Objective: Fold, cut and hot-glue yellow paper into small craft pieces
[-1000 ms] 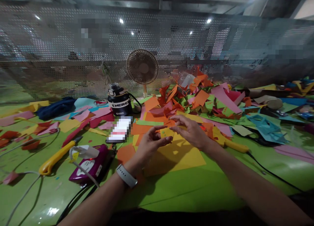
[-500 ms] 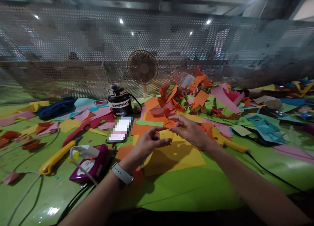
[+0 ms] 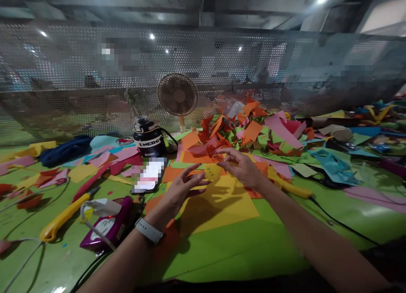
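Observation:
Over a yellow sheet (image 3: 228, 212) at the centre of the green table, my left hand (image 3: 184, 189) is raised with its fingers apart and nothing between them. A pale watch band circles that wrist. My right hand (image 3: 239, 166) faces it with thumb and fingers pinched together; whatever they hold, if anything, is too small to make out. Between the two hands lies a small yellow piece with green dots (image 3: 212, 172). Orange sheets and a light green strip (image 3: 187, 165) lie just beyond.
A pile of cut paper (image 3: 250, 132) rises behind my hands. To the left are a phone (image 3: 150, 174), black jug (image 3: 147, 138), purple power strip (image 3: 109, 225) and yellow-handled knife (image 3: 65, 216). A corded yellow tool (image 3: 296, 188) lies right; a fan (image 3: 177, 95) stands behind.
My left hand has drawn back from my right and its fingers have spread. The dotted yellow piece now shows between them. The whole view has shifted slightly.

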A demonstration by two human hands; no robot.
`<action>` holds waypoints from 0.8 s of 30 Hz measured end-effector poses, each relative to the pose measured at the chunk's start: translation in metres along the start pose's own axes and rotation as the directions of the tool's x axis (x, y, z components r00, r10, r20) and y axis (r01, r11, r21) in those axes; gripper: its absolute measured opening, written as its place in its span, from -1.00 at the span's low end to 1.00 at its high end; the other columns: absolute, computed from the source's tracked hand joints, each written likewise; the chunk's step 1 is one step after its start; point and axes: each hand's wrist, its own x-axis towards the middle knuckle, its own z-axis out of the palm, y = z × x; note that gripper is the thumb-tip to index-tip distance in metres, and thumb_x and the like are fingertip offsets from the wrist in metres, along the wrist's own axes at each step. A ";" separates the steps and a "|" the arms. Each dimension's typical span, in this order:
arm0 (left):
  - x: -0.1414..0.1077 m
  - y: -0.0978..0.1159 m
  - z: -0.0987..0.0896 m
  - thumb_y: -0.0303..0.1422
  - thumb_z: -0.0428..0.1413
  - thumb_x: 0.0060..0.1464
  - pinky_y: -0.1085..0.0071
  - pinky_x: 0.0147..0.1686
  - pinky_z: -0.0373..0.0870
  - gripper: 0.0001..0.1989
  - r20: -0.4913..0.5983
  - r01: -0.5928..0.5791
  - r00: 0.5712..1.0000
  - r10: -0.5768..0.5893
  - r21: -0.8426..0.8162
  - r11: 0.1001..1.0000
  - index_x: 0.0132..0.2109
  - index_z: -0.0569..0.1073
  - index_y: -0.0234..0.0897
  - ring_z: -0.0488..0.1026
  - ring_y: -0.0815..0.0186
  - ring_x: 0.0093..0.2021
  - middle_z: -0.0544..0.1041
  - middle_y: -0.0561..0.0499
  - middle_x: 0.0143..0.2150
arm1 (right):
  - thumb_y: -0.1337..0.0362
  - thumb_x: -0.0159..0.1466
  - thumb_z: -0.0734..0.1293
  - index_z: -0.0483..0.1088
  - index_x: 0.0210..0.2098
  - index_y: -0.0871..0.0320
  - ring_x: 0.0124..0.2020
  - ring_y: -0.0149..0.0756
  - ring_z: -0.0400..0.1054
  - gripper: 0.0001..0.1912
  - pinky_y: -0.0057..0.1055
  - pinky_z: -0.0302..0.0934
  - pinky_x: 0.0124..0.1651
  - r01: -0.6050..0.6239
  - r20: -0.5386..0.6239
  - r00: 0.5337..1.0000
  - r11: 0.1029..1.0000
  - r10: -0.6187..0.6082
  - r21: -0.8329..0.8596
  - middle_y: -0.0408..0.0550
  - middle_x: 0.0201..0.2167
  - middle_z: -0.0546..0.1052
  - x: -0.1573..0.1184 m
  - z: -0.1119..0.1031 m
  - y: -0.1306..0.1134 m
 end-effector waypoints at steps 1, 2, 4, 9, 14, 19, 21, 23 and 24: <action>0.002 -0.001 -0.002 -0.21 0.30 -0.09 0.38 -0.23 0.47 -0.52 -0.029 -0.013 0.999 0.012 -0.007 1.000 -0.01 0.44 -0.24 0.56 0.25 -0.19 0.57 -0.11 -0.14 | 0.06 0.23 0.32 0.37 -0.05 0.17 -0.39 -0.38 0.32 -0.61 -0.43 0.22 -0.24 -0.004 -0.011 1.000 1.000 0.004 0.004 -0.17 -0.46 0.41 0.001 -0.001 0.001; 0.005 -0.002 -0.005 -0.19 0.29 -0.08 0.42 -0.27 0.46 -0.58 -0.050 -0.022 0.999 0.022 -0.005 1.000 -0.09 0.47 -0.28 0.56 0.27 -0.23 0.58 -0.11 -0.17 | 0.05 0.24 0.31 0.38 -0.06 0.17 -0.39 -0.38 0.32 -0.62 -0.44 0.22 -0.25 -0.009 -0.022 1.000 1.000 0.009 0.004 -0.16 -0.45 0.41 0.001 -0.001 0.001; 0.008 -0.005 -0.007 -0.13 0.28 -0.09 0.48 -0.36 0.44 -0.62 -0.074 -0.044 0.996 0.046 0.026 0.999 -0.21 0.49 -0.33 0.55 0.31 -0.33 0.60 -0.12 -0.25 | 0.04 0.25 0.29 0.41 -0.11 0.18 -0.38 -0.37 0.33 -0.64 -0.44 0.21 -0.26 -0.014 -0.039 0.999 1.000 0.013 -0.011 -0.13 -0.43 0.43 0.002 0.000 0.004; 0.006 -0.003 -0.001 -0.05 0.22 -0.04 0.45 -0.44 0.40 -0.64 -0.144 -0.064 0.987 0.077 0.092 0.994 -0.34 0.45 -0.29 0.56 0.26 -0.38 0.61 -0.05 -0.40 | 0.10 0.29 0.25 0.44 -0.24 0.18 -0.35 -0.37 0.35 -0.73 -0.45 0.21 -0.26 0.027 -0.040 0.999 0.998 -0.029 -0.056 -0.08 -0.37 0.51 0.001 0.005 0.009; -0.002 0.003 0.005 0.06 0.08 0.04 0.35 -0.36 0.42 -0.56 -0.128 -0.084 0.987 0.099 0.115 0.990 -0.50 0.40 -0.23 0.56 0.13 -0.31 0.58 -0.03 -0.46 | 0.14 0.30 0.24 0.45 -0.30 0.18 -0.40 -0.38 0.32 -0.75 -0.46 0.20 -0.33 0.015 -0.011 1.000 0.995 -0.016 -0.101 -0.10 -0.41 0.51 -0.001 0.009 0.008; -0.003 0.000 0.007 -0.01 0.24 -0.11 0.32 -0.29 0.45 -0.58 0.022 -0.085 0.996 0.083 0.260 0.962 -0.27 0.49 -0.28 0.56 0.17 -0.28 0.61 -0.10 -0.30 | 0.16 0.29 0.24 0.45 -0.33 0.18 -0.42 -0.38 0.34 -0.77 -0.47 0.19 -0.33 0.025 -0.026 0.999 0.990 -0.028 -0.138 -0.11 -0.44 0.51 -0.002 0.013 0.007; -0.002 -0.001 0.007 -0.03 0.26 -0.13 0.34 -0.30 0.44 -0.60 0.074 -0.077 0.996 0.058 0.279 0.957 -0.31 0.47 -0.28 0.55 0.20 -0.32 0.61 -0.11 -0.33 | 0.15 0.29 0.23 0.43 -0.34 0.16 -0.41 -0.37 0.35 -0.76 -0.47 0.18 -0.33 0.018 -0.042 0.999 0.989 -0.025 -0.150 -0.11 -0.44 0.51 -0.003 0.014 0.008; -0.001 -0.001 0.007 -0.03 0.24 -0.10 0.36 -0.32 0.44 -0.61 0.062 -0.078 0.996 0.064 0.270 0.960 -0.33 0.44 -0.28 0.55 0.22 -0.33 0.61 -0.09 -0.36 | 0.12 0.31 0.20 0.39 -0.36 0.14 -0.39 -0.35 0.37 -0.74 -0.45 0.19 -0.31 -0.005 -0.127 0.992 0.987 -0.016 -0.161 -0.10 -0.43 0.52 -0.002 0.013 0.009; -0.001 -0.001 0.007 -0.03 0.23 -0.08 0.36 -0.32 0.44 -0.62 0.045 -0.086 0.996 0.077 0.264 0.961 -0.33 0.43 -0.28 0.55 0.23 -0.33 0.61 -0.08 -0.37 | 0.09 0.31 0.19 0.37 -0.37 0.13 -0.37 -0.33 0.39 -0.72 -0.44 0.19 -0.29 -0.025 -0.189 0.982 0.986 -0.006 -0.164 -0.09 -0.42 0.53 -0.001 0.011 0.009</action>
